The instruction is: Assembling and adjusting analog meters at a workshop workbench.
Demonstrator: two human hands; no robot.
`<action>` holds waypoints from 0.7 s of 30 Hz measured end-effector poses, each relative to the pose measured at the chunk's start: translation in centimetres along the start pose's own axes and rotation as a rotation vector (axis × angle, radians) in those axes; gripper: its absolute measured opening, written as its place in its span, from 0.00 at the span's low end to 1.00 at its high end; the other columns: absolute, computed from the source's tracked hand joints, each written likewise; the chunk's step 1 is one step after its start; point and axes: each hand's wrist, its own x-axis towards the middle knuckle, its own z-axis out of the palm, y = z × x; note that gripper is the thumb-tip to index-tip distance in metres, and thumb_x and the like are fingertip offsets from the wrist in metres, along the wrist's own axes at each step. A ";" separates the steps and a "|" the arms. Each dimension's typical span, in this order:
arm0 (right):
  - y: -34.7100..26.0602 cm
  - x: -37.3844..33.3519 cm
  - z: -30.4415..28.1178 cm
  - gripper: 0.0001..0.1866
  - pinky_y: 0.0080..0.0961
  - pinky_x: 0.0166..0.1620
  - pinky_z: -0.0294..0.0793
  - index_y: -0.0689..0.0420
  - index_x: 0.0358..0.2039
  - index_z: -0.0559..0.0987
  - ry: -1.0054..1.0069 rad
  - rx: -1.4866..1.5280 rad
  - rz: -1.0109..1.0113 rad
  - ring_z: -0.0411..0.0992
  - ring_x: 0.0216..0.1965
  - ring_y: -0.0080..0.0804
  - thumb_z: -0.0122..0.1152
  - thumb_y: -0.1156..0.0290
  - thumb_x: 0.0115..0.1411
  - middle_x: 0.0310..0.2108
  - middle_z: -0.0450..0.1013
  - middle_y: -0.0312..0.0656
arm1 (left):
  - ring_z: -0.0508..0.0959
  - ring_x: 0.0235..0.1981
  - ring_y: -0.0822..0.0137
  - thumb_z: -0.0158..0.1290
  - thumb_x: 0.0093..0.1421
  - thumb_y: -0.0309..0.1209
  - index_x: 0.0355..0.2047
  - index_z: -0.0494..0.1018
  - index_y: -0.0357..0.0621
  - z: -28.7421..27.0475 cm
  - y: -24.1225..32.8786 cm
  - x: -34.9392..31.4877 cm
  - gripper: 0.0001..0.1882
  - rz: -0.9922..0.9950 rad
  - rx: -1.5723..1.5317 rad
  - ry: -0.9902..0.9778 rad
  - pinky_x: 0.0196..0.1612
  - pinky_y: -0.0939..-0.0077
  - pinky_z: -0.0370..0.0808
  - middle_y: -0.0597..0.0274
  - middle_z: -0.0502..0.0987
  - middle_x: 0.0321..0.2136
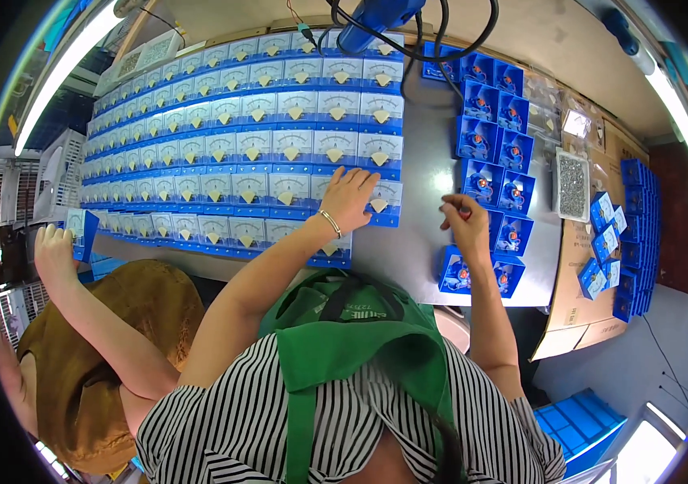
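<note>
My left hand (pixel 349 202) lies over the right end of a row of blue-and-white panel meters, its fingers apart. Its fingertips and thumb touch or nearly touch the left side of an end meter (pixel 381 203); the palm hides the meter beneath. My right hand (pixel 468 226) is raised between the meters and the open blue cases (pixel 481 184), fingers curled inward. A small dark red thing (pixel 464 214) shows between those fingers, too little of it to name. Inside the cases are orange-red parts and wires. More finished-looking meters (pixel 291 143) stand in several long rows.
A white tray of small metal parts (pixel 573 185) stands beyond the cases. Loose meters (pixel 604 242) lie on cardboard (pixel 573 278) at the right, beside stacked blue cases (pixel 638 234). A blue tool with a cable (pixel 376 22) hangs overhead. At left, a co-worker's hand (pixel 55 246) touches a meter.
</note>
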 end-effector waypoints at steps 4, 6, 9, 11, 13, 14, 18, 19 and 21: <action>1.0 -3.5 0.6 0.08 0.16 0.21 0.67 0.65 0.35 0.78 -0.081 0.164 0.148 0.68 0.18 0.19 0.56 0.74 0.58 0.24 0.74 0.38 | 0.69 0.51 0.52 0.64 0.40 0.33 0.58 0.63 0.44 -3.5 2.2 -0.3 0.41 0.003 -0.357 0.000 0.56 0.60 0.66 0.52 0.67 0.50; 1.2 -4.4 1.2 0.08 0.15 0.18 0.61 0.63 0.35 0.78 -0.179 0.260 0.356 0.65 0.16 0.17 0.56 0.73 0.60 0.21 0.73 0.36 | 0.69 0.52 0.52 0.64 0.40 0.33 0.59 0.62 0.44 -6.2 3.6 -1.5 0.42 0.018 -0.471 0.044 0.56 0.63 0.67 0.51 0.67 0.50; 1.4 -5.2 3.2 0.05 0.14 0.15 0.57 0.59 0.32 0.78 -0.385 0.503 0.276 0.62 0.12 0.17 0.55 0.72 0.60 0.15 0.69 0.34 | 0.69 0.52 0.54 0.63 0.41 0.32 0.61 0.59 0.44 -8.8 4.6 -2.6 0.45 0.051 -0.645 0.088 0.55 0.65 0.67 0.50 0.67 0.51; 1.1 -5.3 3.8 0.04 0.14 0.15 0.58 0.58 0.31 0.78 -0.442 0.629 0.229 0.63 0.13 0.17 0.56 0.73 0.59 0.16 0.70 0.35 | 0.70 0.53 0.55 0.63 0.41 0.32 0.62 0.58 0.44 -10.2 5.3 -3.3 0.46 0.060 -0.701 0.098 0.56 0.66 0.67 0.51 0.67 0.52; 0.3 -5.3 4.2 0.04 0.14 0.15 0.62 0.58 0.31 0.78 -0.480 0.792 0.247 0.67 0.15 0.18 0.57 0.73 0.59 0.19 0.72 0.37 | 0.69 0.54 0.58 0.63 0.41 0.32 0.64 0.55 0.43 -11.4 5.9 -4.0 0.48 -0.083 -0.941 0.043 0.57 0.66 0.66 0.51 0.67 0.53; 0.2 -5.3 4.5 0.04 0.14 0.15 0.62 0.58 0.31 0.78 -0.488 0.790 0.244 0.67 0.15 0.18 0.57 0.73 0.59 0.19 0.72 0.37 | 0.69 0.54 0.58 0.63 0.41 0.32 0.64 0.55 0.43 -11.6 5.9 -4.2 0.48 -0.087 -0.938 0.051 0.57 0.66 0.66 0.51 0.67 0.53; -0.6 -5.9 4.9 0.05 0.14 0.19 0.69 0.59 0.34 0.79 -0.550 0.927 0.268 0.70 0.18 0.19 0.58 0.75 0.58 0.24 0.76 0.38 | 0.69 0.54 0.60 0.64 0.40 0.31 0.65 0.53 0.44 -11.7 6.0 -5.2 0.51 -0.065 -0.952 0.090 0.58 0.66 0.66 0.52 0.67 0.53; -1.2 -6.1 4.9 0.06 0.15 0.23 0.72 0.60 0.35 0.80 -0.571 0.957 0.313 0.73 0.21 0.19 0.60 0.76 0.57 0.25 0.77 0.37 | 0.69 0.55 0.60 0.64 0.40 0.31 0.65 0.53 0.45 -11.6 6.0 -5.5 0.52 -0.042 -0.920 0.103 0.58 0.66 0.66 0.51 0.67 0.53; -2.3 -6.9 5.5 0.07 0.17 0.29 0.75 0.61 0.37 0.80 -0.496 0.955 0.300 0.75 0.26 0.21 0.61 0.77 0.57 0.29 0.78 0.39 | 0.69 0.54 0.60 0.65 0.39 0.31 0.66 0.53 0.45 -11.9 6.1 -5.8 0.52 -0.050 -0.924 0.096 0.58 0.67 0.66 0.52 0.67 0.53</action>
